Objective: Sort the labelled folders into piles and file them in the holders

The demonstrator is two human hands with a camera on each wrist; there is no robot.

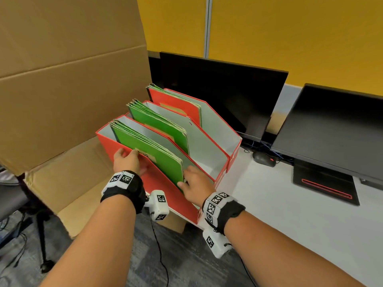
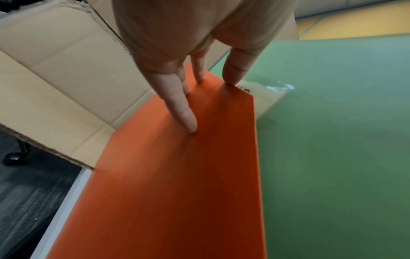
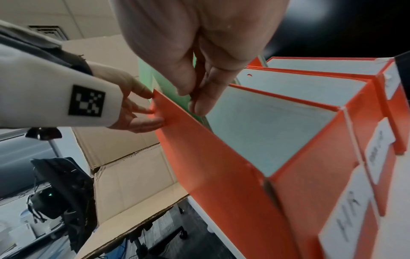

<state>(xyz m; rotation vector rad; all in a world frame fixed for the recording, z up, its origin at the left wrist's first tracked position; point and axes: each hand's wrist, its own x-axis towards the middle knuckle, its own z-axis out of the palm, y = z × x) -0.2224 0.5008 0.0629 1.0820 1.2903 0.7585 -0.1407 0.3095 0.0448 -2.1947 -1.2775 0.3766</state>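
Three red file holders stand in a row on the white desk. The nearest holder [image 1: 165,189] [image 2: 177,175] [image 3: 221,166] contains a stack of green folders [image 1: 149,146] [image 2: 332,140] [image 3: 164,82] with a paper label. My left hand [image 1: 126,158] [image 2: 199,87] [image 3: 137,108] rests on this holder's outer wall with straight fingers, thumb at the top edge. My right hand [image 1: 192,181] [image 3: 195,98] pinches the front edge of the green stack inside it. The middle holder [image 1: 207,146] has green folders [image 1: 159,125]. The far holder [image 1: 219,129] shows a red folder [image 1: 176,104] in front.
A big open cardboard box [image 1: 62,90] stands close on the left of the holders. Two dark monitors [image 1: 223,94] [image 1: 335,129] and a mouse [image 1: 264,159] sit behind and to the right on the desk [image 1: 290,214]. The near holder's front bears a label "HR" [image 3: 346,222].
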